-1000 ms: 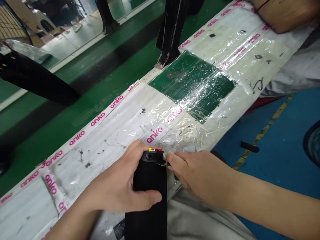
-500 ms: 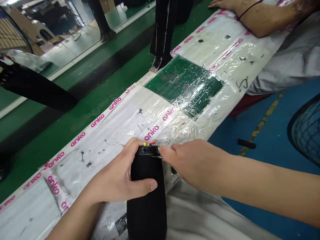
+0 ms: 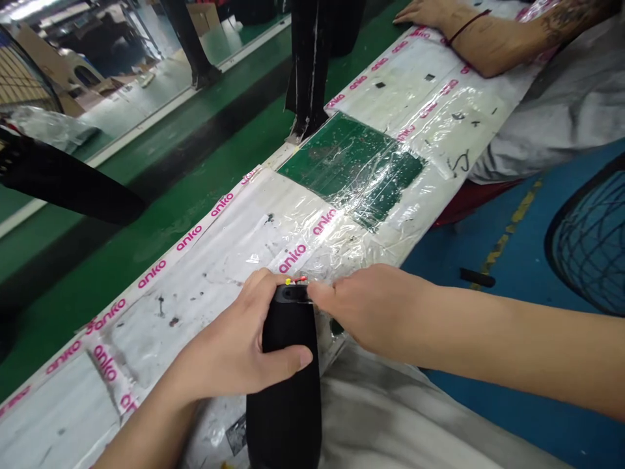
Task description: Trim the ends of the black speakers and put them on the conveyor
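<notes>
A black cylindrical body [image 3: 288,417], much like a portable speaker, leans on the table's near edge in front of me. My left hand [image 3: 244,345] wraps round its upper part, thumb across the front. On its top end is a dark end piece [image 3: 289,294] with a round hole. Short wires with yellow and red tips [image 3: 295,281] stick up behind that end. My right hand [image 3: 364,306] is closed at the right side of the end piece, thumb pressed against its edge. Whatever lies between those fingers is hidden.
The work surface [image 3: 219,241] is covered in white sheet, clear film and pink-lettered tape. Beyond it runs a green belt [image 3: 195,176] with black pieces [image 3: 73,176] standing or lying on it. Another person's arm [image 3: 488,39] rests at the far right. A fan cage [image 3: 590,241] stands on the blue floor.
The view has shifted slightly. The black cylinder has turned or tilted a little, and both hands stay at its top end.
</notes>
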A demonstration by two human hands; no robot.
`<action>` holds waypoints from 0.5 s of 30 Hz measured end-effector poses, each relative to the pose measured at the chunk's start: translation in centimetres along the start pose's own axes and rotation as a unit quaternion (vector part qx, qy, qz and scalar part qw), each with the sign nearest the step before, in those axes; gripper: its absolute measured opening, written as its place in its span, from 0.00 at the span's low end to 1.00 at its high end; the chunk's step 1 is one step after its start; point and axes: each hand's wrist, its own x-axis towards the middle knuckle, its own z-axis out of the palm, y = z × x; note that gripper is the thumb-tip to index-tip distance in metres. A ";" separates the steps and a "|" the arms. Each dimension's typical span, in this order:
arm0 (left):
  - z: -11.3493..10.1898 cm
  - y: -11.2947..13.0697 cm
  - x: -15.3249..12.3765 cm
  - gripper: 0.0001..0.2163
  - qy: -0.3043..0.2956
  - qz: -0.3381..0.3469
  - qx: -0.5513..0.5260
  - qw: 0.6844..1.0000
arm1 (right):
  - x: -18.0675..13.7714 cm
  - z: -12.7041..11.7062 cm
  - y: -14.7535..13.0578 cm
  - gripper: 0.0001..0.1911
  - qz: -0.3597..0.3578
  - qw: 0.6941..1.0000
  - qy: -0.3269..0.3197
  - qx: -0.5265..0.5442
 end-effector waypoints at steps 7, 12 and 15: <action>0.4 -0.1 -0.1 0.21 0.007 0.024 -0.013 1.000 | -1.9 1.1 -0.1 0.18 -0.008 1.000 -0.017 -0.020; 0.9 -0.1 -0.2 0.22 -0.006 0.036 -0.031 0.999 | -4.5 3.8 -0.2 0.18 -0.026 0.989 0.143 -0.008; 0.6 -0.2 -0.6 0.22 0.009 0.037 -0.022 0.999 | -6.3 4.8 0.7 0.18 -0.017 0.982 0.186 0.009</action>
